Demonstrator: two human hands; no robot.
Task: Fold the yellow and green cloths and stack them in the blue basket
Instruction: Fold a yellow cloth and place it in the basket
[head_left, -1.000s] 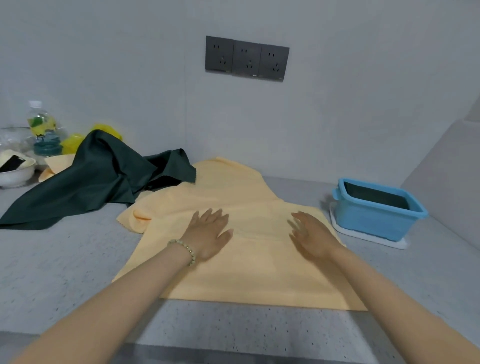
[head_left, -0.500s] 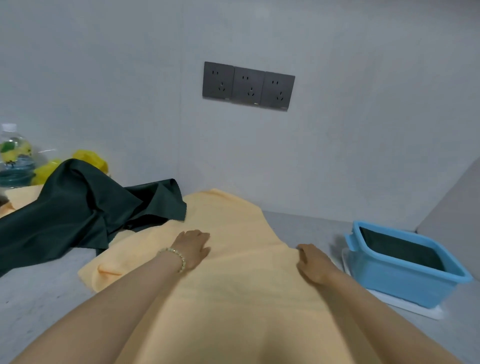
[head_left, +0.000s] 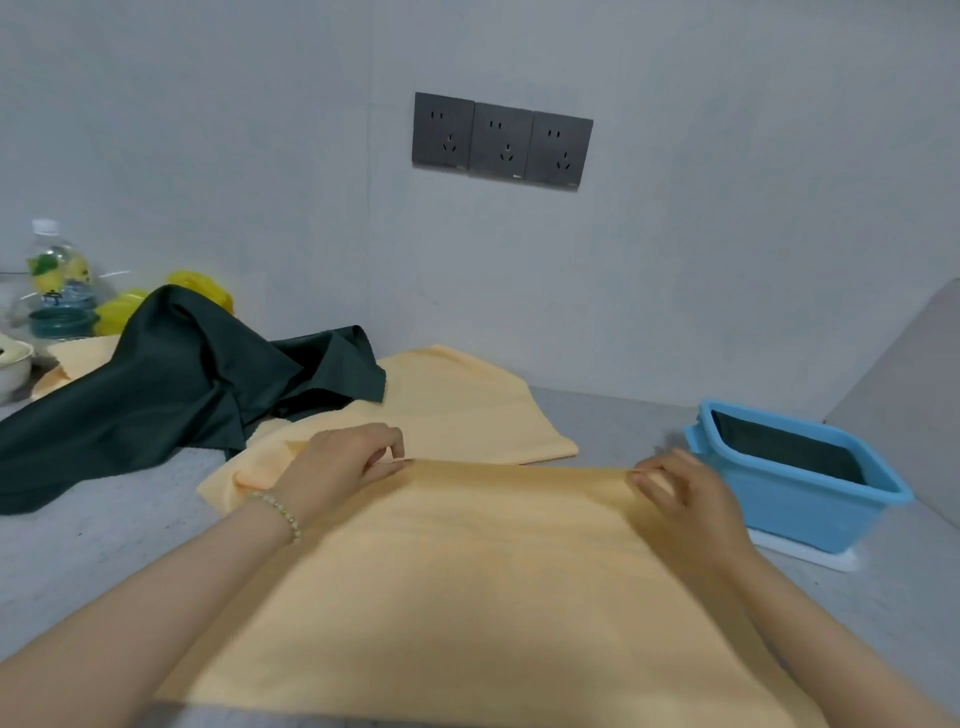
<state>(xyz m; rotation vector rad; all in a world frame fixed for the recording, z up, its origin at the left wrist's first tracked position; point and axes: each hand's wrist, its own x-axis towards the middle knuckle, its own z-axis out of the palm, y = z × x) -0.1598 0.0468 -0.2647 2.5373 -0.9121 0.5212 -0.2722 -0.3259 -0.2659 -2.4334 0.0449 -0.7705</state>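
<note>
Looks like a home kitchen or utility corner rather than a shop or lab: speckled grey stone-look counter (head_left: 104, 545) running into plain grey walls (head_left: 727, 260), with a bank of three dark wall sockets (head_left: 502, 140) set above the worktop. Shows household clutter at the far left, namely a clear drink bottle (head_left: 54, 275) with a yellow and green label, a white bowl (head_left: 13, 366) and some crumpled yellow plastic (head_left: 205, 286). Carries ordinary domestic linen besides, a yellow cloth (head_left: 467, 597) and a dark green cloth (head_left: 156, 395) on the counter, near a small blue basket (head_left: 779, 499) standing on a white tray (head_left: 810, 556).
</note>
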